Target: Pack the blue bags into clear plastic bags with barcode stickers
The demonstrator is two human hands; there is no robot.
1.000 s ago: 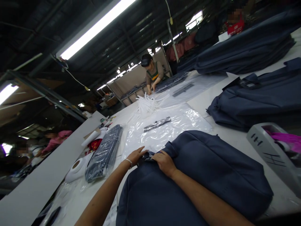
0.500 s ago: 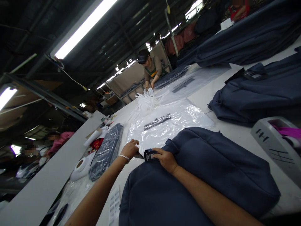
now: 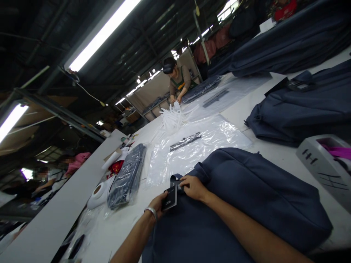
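Observation:
A dark navy fabric bag (image 3: 246,190) lies across the table in front of me, with a short loop handle (image 3: 201,169) at its upper edge. My left hand (image 3: 159,204), wearing a bracelet, is closed on a black hang tag (image 3: 170,199) with small pale print, held above the bag. Just to the right, my right hand (image 3: 193,187) pinches a small dark tag (image 3: 178,185) at the bag's top edge, beside the hang tag. My fingers partly cover this second tag, and its attachment is hard to make out.
Clear plastic bags (image 3: 208,146) lie beyond my hands, with a bundle of white strips (image 3: 172,117) behind. A wrapped dark package (image 3: 127,177) and a white roll (image 3: 97,193) lie left. A grey bin (image 3: 320,164) and another navy bag (image 3: 296,113) stand right. A co-worker (image 3: 179,80) works at the far end.
My left hand has moved down and toward me, turning the black hang tag's printed face into view. The right hand stays at the bag's top edge, its fingers now pinching the small tag.

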